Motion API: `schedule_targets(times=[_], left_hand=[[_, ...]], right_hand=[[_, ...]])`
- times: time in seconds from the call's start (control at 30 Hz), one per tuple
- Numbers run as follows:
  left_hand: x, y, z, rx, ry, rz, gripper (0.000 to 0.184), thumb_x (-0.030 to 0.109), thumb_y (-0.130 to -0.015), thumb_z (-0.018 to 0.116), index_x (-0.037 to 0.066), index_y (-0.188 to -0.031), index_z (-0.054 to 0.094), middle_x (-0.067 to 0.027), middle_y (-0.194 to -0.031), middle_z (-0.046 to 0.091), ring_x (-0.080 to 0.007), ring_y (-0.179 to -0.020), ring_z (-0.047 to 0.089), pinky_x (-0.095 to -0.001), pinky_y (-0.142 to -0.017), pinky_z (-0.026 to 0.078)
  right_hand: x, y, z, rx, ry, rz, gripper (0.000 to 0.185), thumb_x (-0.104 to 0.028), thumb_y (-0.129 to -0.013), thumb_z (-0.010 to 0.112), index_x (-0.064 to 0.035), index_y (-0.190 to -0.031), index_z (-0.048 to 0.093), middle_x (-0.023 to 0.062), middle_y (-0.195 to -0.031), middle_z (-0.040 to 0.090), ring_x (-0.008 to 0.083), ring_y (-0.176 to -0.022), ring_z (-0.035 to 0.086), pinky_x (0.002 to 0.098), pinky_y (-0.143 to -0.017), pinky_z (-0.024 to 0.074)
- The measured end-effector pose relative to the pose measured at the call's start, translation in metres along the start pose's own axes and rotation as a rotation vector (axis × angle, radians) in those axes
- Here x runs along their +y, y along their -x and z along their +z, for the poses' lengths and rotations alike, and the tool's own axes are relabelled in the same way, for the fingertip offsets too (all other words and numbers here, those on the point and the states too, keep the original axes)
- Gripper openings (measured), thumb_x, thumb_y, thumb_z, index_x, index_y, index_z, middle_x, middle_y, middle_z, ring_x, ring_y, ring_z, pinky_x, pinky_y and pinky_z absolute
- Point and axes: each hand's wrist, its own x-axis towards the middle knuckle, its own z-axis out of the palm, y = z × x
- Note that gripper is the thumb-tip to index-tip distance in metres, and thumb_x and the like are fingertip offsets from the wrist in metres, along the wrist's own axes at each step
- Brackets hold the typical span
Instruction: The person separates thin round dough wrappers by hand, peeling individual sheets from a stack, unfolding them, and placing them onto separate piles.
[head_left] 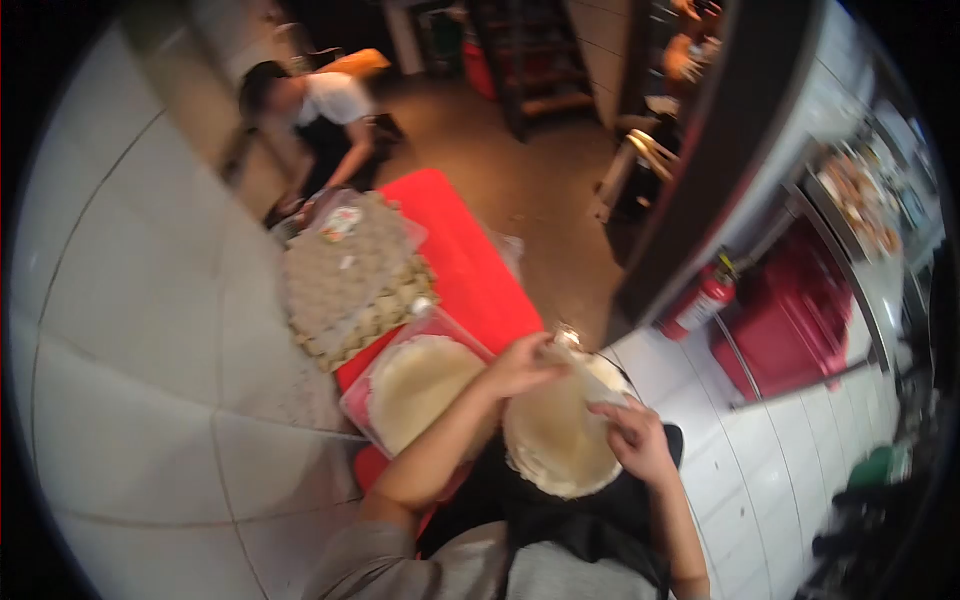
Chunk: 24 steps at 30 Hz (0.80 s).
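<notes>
Just to the right of the red bench's (440, 212) near end, we hold a thin sheet (572, 400), pale and limp-looking, above our lap. Our left hand (523, 366) grips its upper edge between bent fingers, while our right hand (638, 436) meets the opposite side; blur hides whether those fingertips pinch it or only press. The two hands are apart, with the sheet spanning the gap. Under it sits a round pale pile (563, 482) with a ragged rim, beside the bench rather than on it.

On the bench's near end, a clear plastic tray (358, 412) carries another round pale pile (412, 385), just below our left forearm. Farther along, egg cartons (345, 262) overhang the bench's left side, and a person (335, 105) bends over behind them. Well to the right of the bench are a fire extinguisher (703, 303) and a pink bin (790, 325).

A sheet this thin probably tears easily, so we do best to hold it by a broad stretch of rim, spread the pull evenly between both hands, lift slowly and low, and ease any sticking spot with a fingertip rather than tug.
</notes>
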Motion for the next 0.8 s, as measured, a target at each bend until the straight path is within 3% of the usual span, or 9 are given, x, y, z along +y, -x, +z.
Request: schedule_targets(times=[0.1,0.17,0.2,0.3,0.4,0.5,0.53,0.6,0.8], left_hand=[[0.032,-0.011,-0.003,-0.081,-0.31,-0.168,0.045,0.03,-0.078,0.075,-0.003,-0.106,0.062,-0.0132,-0.092,0.067,-0.0183,-0.086,0.064,-0.0331,-0.073,0.05],[0.016,-0.017,0.0,-0.038,-0.467,0.032,0.04,0.032,-0.077,0.074,-0.001,-0.098,0.065,-0.0169,-0.083,0.067,-0.0218,-0.077,0.065,-0.034,-0.067,0.049],[0.033,-0.01,0.008,-0.023,-0.461,-0.031,0.037,0.031,-0.078,0.073,-0.001,-0.095,0.065,-0.0193,-0.083,0.065,-0.0268,-0.078,0.065,-0.0358,-0.069,0.048],[0.021,-0.01,0.026,-0.009,-0.494,0.302,0.032,0.029,-0.081,0.069,0.001,-0.094,0.065,-0.0169,-0.079,0.064,-0.0292,-0.078,0.063,-0.0381,-0.072,0.047],[0.056,0.006,0.037,-0.099,-0.493,0.176,0.028,0.028,-0.083,0.067,0.001,-0.092,0.063,-0.0158,-0.078,0.063,-0.031,-0.078,0.062,-0.0391,-0.074,0.047],[0.043,0.005,0.034,0.053,-0.675,0.469,0.027,0.028,-0.085,0.065,0.002,-0.094,0.061,-0.0154,-0.077,0.062,-0.031,-0.076,0.062,-0.0392,-0.072,0.047],[0.044,0.004,0.03,-0.012,-0.654,0.418,0.026,0.027,-0.086,0.065,0.002,-0.095,0.061,-0.0153,-0.078,0.062,-0.0304,-0.076,0.061,-0.038,-0.072,0.047],[0.049,0.004,0.011,-0.148,-0.609,0.316,0.024,0.025,-0.086,0.065,0.003,-0.096,0.061,-0.0149,-0.08,0.062,-0.0292,-0.076,0.061,-0.0355,-0.071,0.047],[0.021,0.029,-0.044,0.048,-0.316,0.161,0.027,0.021,-0.089,0.064,0.001,-0.106,0.059,-0.0074,-0.095,0.064,-0.0144,-0.087,0.059,-0.0288,-0.079,0.047]], right_hand=[[0.002,-0.002,0.002,0.114,0.091,-0.148,0.044,0.005,-0.063,0.053,-0.0083,-0.102,0.068,0.0129,-0.095,0.06,0.0274,-0.087,0.058,0.0337,-0.078,0.0462],[-0.006,-0.005,-0.005,0.196,0.113,-0.127,0.041,0.005,-0.063,0.055,-0.0077,-0.099,0.069,0.0165,-0.108,0.059,0.0319,-0.1,0.055,0.0374,-0.089,0.0437],[-0.004,-0.005,-0.01,0.192,0.118,-0.096,0.036,0.004,-0.064,0.058,-0.0066,-0.095,0.07,0.0197,-0.116,0.056,0.0338,-0.105,0.054,0.039,-0.091,0.0437],[-0.009,-0.014,-0.019,0.101,0.179,-0.077,0.033,0.003,-0.063,0.063,-0.0063,-0.093,0.07,0.0213,-0.12,0.053,0.0361,-0.11,0.053,0.0396,-0.093,0.0436],[-0.014,-0.022,-0.021,0.093,0.142,0.009,0.028,0.005,-0.064,0.064,-0.0047,-0.09,0.07,0.0179,-0.099,0.064,0.0321,-0.09,0.063,0.0398,-0.095,0.043],[-0.01,-0.021,-0.024,0.149,0.156,0.015,0.021,0.007,-0.068,0.062,-0.0029,-0.086,0.069,0.0138,-0.082,0.068,0.0276,-0.077,0.065,0.0391,-0.099,0.041],[-0.008,-0.019,-0.025,0.189,0.172,-0.004,0.019,0.007,-0.069,0.062,-0.0023,-0.084,0.069,0.0124,-0.077,0.068,0.0259,-0.073,0.065,0.0389,-0.1,0.0402],[0.004,-0.012,-0.03,0.246,0.079,0.083,0.017,0.008,-0.071,0.061,-0.0009,-0.084,0.068,0.0112,-0.076,0.068,0.023,-0.074,0.065,0.0383,-0.101,0.0393],[0.018,0.001,-0.046,0.442,-0.369,0.281,0.016,0.006,-0.074,0.06,-0.003,-0.083,0.069,0.0084,-0.082,0.07,0.0187,-0.079,0.064,0.0425,-0.102,0.0369]])
